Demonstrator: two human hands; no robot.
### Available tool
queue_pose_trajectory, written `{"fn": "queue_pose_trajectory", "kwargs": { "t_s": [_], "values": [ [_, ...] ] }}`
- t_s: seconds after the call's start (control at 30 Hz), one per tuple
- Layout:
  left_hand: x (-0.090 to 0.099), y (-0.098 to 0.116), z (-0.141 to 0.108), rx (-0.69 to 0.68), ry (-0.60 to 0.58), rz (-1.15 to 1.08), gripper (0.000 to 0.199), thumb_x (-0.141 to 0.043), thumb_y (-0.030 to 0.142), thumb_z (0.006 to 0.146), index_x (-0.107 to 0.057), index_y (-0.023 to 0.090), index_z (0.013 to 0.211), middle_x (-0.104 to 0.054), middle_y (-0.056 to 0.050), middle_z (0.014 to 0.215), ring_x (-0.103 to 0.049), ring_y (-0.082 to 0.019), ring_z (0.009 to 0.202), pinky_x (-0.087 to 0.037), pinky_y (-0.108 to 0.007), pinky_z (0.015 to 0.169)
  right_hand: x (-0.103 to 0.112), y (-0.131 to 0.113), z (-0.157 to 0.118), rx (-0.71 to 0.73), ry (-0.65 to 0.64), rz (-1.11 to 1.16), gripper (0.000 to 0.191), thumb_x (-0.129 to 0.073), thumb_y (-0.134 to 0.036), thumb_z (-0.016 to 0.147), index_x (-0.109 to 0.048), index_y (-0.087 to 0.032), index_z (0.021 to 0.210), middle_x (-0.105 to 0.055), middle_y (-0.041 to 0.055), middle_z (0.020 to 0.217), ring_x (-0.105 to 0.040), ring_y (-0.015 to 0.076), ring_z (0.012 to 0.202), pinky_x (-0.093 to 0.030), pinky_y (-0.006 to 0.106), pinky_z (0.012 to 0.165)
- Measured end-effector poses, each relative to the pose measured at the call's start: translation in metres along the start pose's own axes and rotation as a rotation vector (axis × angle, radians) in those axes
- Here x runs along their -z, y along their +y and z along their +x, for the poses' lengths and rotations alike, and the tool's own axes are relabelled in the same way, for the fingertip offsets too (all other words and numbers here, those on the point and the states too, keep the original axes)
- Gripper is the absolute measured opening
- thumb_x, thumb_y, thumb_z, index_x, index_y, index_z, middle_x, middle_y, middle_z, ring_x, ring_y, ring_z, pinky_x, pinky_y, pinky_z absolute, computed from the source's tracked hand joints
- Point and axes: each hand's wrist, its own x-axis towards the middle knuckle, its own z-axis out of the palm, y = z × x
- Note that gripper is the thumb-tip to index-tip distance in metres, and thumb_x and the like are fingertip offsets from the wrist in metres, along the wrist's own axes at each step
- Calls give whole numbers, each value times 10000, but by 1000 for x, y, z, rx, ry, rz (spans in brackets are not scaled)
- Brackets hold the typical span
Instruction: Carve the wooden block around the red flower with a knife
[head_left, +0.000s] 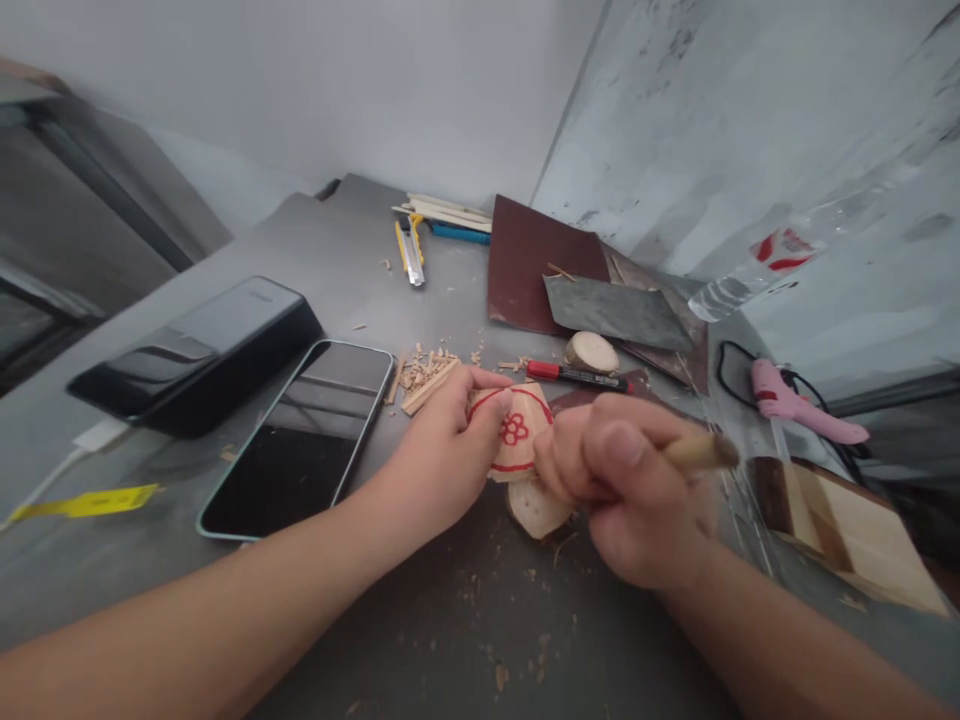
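My left hand (457, 440) grips a small piece of light wood (525, 412) marked with a red circle and a red flower, its thumb on the wood's face. At the right edge of that piece is my right hand (630, 475), closed round a tool with a wooden handle (701, 452); the tool's working end is hidden by the fingers. Under the marked piece lies a round wood slice (538, 508). Wood shavings (427, 370) and thin strips lie just beyond my left hand.
A phone (304, 435) and black device (202, 350) lie left. Behind are a yellow cutter (410, 250), sandpaper sheets (540, 265), a red marker (577, 376) and a small wood disc (592, 352). Rightward are a bottle (780, 255), pink glue gun (806, 405) and wood block (847, 530).
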Motion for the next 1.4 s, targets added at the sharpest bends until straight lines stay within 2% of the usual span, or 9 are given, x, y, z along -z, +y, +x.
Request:
{"fn": "queue_pose_trajectory", "kwargs": {
  "t_s": [0.23,0.43,0.53,0.7,0.83,0.97,1.07,1.27,1.4],
  "values": [
    [2,-4,-1,-48,-2,-22,172,-625,316,978,-602,219,1118,-754,-84,1070,-731,-279,1028,-574,-432,891,-2,0,1,44,-167,-364,454,-516,-358,1089,-452,-234,657,-441,-40,576,-386,129,514,-314,299,501],
    [0,4,-2,-3,15,-61,90,-617,214,977,-592,200,1062,-701,-23,904,-691,-205,857,-547,-323,747,-7,7,20,-91,-103,-120,447,-602,-332,1068,-473,-230,652,-417,-61,555,-332,105,477,-275,275,465],
    [-2,2,1,-2,34,-28,101,-555,255,1027,-599,186,1086,-696,-43,934,-672,-198,835,-538,-324,736,-1,4,27,-187,-98,114,488,-564,-334,1051,-356,-254,617,-272,-94,510,-207,88,395,-199,246,376],
    [-3,-1,2,5,49,-4,125,-543,269,1036,-602,195,1118,-675,-23,871,-616,-171,737,-487,-287,661,6,-4,21,-115,-54,163,512,-537,-374,1037,-259,-240,628,-188,-91,517,-117,82,388,-160,245,358],
    [-1,-1,1,25,43,8,145,-553,305,1032,-594,206,1129,-665,-10,828,-611,-175,708,-489,-299,662,0,-1,1,-38,-56,36,495,-626,-378,1024,-393,-227,613,-293,-70,536,-241,96,441,-229,288,441],
    [1,-5,1,-34,38,33,182,-574,347,1020,-596,209,1137,-725,-64,967,-682,-223,846,-542,-359,752,-3,-2,-7,81,-164,-332,501,-541,-451,1068,-407,-237,636,-391,-47,547,-351,126,486,-289,308,486],
    [2,-7,1,-63,38,10,179,-593,350,1000,-605,208,1109,-734,-86,1031,-705,-257,960,-566,-409,839,-3,-7,-1,27,-263,-444,441,-540,-346,1050,-440,-243,633,-458,-40,542,-377,128,489,-288,306,484],
    [3,0,-2,1,-15,-117,271,-723,195,855,-587,205,1088,-737,-76,1060,-715,-258,999,-573,-402,867,-13,0,9,-41,-146,-250,420,-534,-327,1066,-458,-252,659,-415,-58,538,-354,132,493,-297,297,479],
    [4,-1,1,-41,-27,-91,186,-679,264,921,-585,204,1070,-706,-29,918,-690,-211,877,-542,-332,761,-14,9,18,-105,-110,-124,448,-607,-367,1058,-487,-231,648,-413,-70,532,-316,102,462,-268,278,451]
  ]
}}
